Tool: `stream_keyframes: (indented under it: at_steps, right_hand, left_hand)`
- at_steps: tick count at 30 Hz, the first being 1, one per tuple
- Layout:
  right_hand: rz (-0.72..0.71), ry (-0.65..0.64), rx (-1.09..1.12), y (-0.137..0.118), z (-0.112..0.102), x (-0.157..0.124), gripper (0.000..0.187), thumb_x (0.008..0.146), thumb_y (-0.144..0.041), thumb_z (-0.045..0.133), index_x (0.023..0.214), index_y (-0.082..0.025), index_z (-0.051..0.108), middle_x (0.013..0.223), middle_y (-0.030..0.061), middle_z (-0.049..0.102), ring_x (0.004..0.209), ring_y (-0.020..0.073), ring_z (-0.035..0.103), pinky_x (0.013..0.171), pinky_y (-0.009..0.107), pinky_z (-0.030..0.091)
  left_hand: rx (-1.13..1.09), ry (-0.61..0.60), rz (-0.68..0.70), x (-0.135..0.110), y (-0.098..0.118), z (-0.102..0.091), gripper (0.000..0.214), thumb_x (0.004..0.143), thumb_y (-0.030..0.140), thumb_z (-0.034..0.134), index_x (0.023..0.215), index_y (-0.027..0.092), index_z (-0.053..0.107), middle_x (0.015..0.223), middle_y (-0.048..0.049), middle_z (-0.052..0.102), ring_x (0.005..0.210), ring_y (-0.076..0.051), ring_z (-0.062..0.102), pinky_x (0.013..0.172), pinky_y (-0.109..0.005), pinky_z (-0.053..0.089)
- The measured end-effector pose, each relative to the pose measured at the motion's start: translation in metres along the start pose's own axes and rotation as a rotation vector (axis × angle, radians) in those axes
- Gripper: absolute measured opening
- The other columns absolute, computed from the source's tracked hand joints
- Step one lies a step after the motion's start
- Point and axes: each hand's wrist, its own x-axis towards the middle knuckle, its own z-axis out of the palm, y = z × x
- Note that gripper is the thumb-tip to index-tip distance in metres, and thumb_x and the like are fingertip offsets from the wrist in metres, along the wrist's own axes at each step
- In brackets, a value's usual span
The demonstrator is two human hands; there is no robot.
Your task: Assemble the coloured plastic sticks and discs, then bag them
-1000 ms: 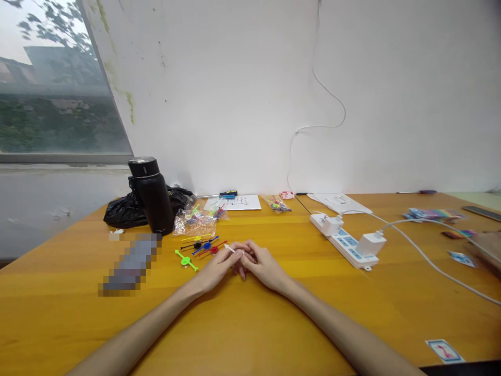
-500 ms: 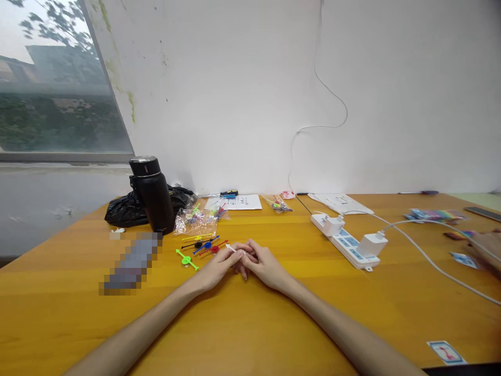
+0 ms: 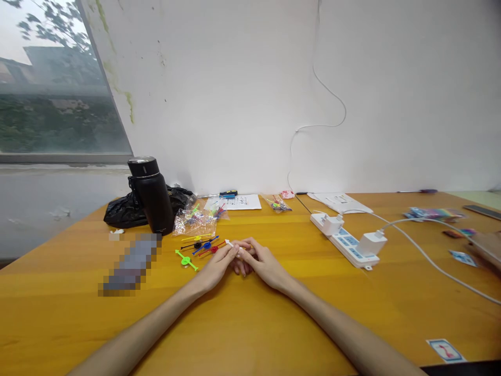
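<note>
My left hand [image 3: 217, 265] and my right hand [image 3: 261, 261] meet over the middle of the table, fingers closed together on a white arrow spinner [image 3: 229, 243]. Only its arrow tip and a bit near the thumbs show; the rest is hidden by the fingers. Just left of my left hand lie a red arrow spinner [image 3: 214, 249], a blue one [image 3: 207, 245], a black one [image 3: 198, 245] and a yellow one [image 3: 197, 238], close together. A bright green arrow spinner [image 3: 186, 261] lies a little nearer to me.
A black bottle [image 3: 152, 201] stands before a black plastic bag [image 3: 121, 211] at the left. Clear bags [image 3: 195, 222] of coloured parts lie behind the spinners. A power strip [image 3: 348, 245] with white chargers and cables sits right. Another person's hand [image 3: 487, 248] is at the far right.
Both thumbs have shifted slightly on the white arrow spinner, and its tip points more steeply up. The loose spinners lie as before.
</note>
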Motion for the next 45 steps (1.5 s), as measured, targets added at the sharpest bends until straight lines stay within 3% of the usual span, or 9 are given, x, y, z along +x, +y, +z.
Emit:
stream_keyframes:
  at_steps: [3, 8, 13, 18, 23, 27, 30, 34, 45]
  right_hand:
    - [0.008, 0.025, -0.033, 0.001, -0.002, 0.0, 0.04, 0.096, -0.058, 0.046, 0.106, -0.02, 0.054, 0.068, -0.0023, 0.062, 0.06, 0.0136, 0.056, 0.06, 0.025, 0.043]
    - [0.035, -0.061, -0.061, 0.005, -0.003, 0.0, 0.047, 0.099, -0.058, 0.042, 0.077, -0.018, 0.055, 0.059, -0.0031, 0.052, 0.054, 0.0107, 0.047, 0.057, 0.024, 0.037]
    - [0.047, -0.133, 0.115, 0.0, -0.001, 0.0, 0.035, 0.097, -0.052, 0.05, 0.089, -0.018, 0.058, 0.061, -0.0044, 0.051, 0.054, 0.0097, 0.043, 0.055, 0.023, 0.033]
    - [0.052, -0.092, 0.148, -0.002, -0.004, 0.002, 0.032, 0.094, -0.049, 0.056, 0.092, -0.017, 0.06, 0.06, -0.0046, 0.05, 0.054, 0.0095, 0.041, 0.055, 0.023, 0.032]
    - [-0.006, 0.076, 0.14, -0.006, -0.019, 0.007, 0.034, 0.092, -0.05, 0.058, 0.092, -0.017, 0.062, 0.058, -0.0049, 0.048, 0.055, 0.0101, 0.04, 0.057, 0.024, 0.031]
    - [-0.07, 0.32, 0.094, -0.012, -0.036, 0.01, 0.034, 0.091, -0.051, 0.058, 0.097, -0.017, 0.064, 0.058, -0.0047, 0.047, 0.056, 0.0112, 0.041, 0.059, 0.026, 0.032]
    - [-0.087, 0.425, 0.069, -0.012, -0.045, 0.01, 0.035, 0.091, -0.051, 0.059, 0.099, -0.017, 0.065, 0.059, -0.0045, 0.047, 0.056, 0.0116, 0.042, 0.059, 0.026, 0.032]
    - [-0.094, 0.451, 0.063, -0.009, -0.047, 0.01, 0.035, 0.091, -0.05, 0.06, 0.099, -0.017, 0.065, 0.059, -0.0042, 0.047, 0.057, 0.0116, 0.043, 0.058, 0.026, 0.033]
    - [-0.072, 0.406, 0.082, -0.009, -0.041, 0.01, 0.034, 0.091, -0.05, 0.059, 0.095, -0.017, 0.065, 0.059, -0.0041, 0.048, 0.057, 0.0114, 0.043, 0.059, 0.025, 0.033]
  left_hand:
    - [0.042, 0.1, 0.04, 0.001, 0.003, -0.002, 0.047, 0.099, 0.053, 0.042, 0.119, 0.015, 0.061, 0.078, -0.0028, 0.065, 0.068, -0.016, 0.059, 0.068, -0.028, 0.047]
    - [0.086, 0.236, 0.066, 0.003, 0.001, -0.008, 0.043, 0.098, 0.052, 0.045, 0.113, 0.016, 0.06, 0.075, 0.0001, 0.058, 0.065, -0.014, 0.055, 0.063, -0.025, 0.044]
    - [0.133, 0.293, 0.063, 0.004, -0.004, -0.012, 0.042, 0.097, 0.053, 0.045, 0.108, 0.016, 0.061, 0.072, 0.0007, 0.057, 0.064, -0.014, 0.053, 0.062, -0.025, 0.043]
    - [0.096, 0.34, 0.066, 0.002, 0.0, -0.011, 0.04, 0.097, 0.053, 0.044, 0.116, 0.019, 0.055, 0.079, 0.0, 0.061, 0.067, -0.014, 0.055, 0.066, -0.026, 0.045]
    - [-0.013, 0.3, 0.055, 0.002, 0.002, -0.008, 0.041, 0.098, 0.054, 0.042, 0.125, 0.022, 0.044, 0.096, -0.0037, 0.064, 0.065, -0.013, 0.057, 0.064, -0.028, 0.049]
    - [0.065, 0.238, 0.04, 0.001, 0.002, -0.005, 0.036, 0.1, 0.05, 0.04, 0.119, 0.02, 0.049, 0.089, -0.0025, 0.063, 0.066, -0.012, 0.056, 0.064, -0.026, 0.047]
    - [0.148, 0.139, 0.041, -0.001, 0.004, -0.002, 0.036, 0.101, 0.048, 0.038, 0.112, 0.018, 0.055, 0.081, -0.0018, 0.062, 0.066, -0.013, 0.056, 0.065, -0.026, 0.046]
    - [0.24, 0.046, 0.041, -0.004, 0.005, 0.0, 0.038, 0.102, 0.047, 0.036, 0.105, 0.017, 0.058, 0.077, -0.0028, 0.064, 0.067, -0.014, 0.057, 0.066, -0.026, 0.045]
    - [0.451, -0.045, 0.037, -0.009, 0.014, 0.004, 0.04, 0.104, 0.046, 0.03, 0.101, 0.019, 0.06, 0.079, -0.0025, 0.068, 0.07, -0.015, 0.058, 0.069, -0.026, 0.043]
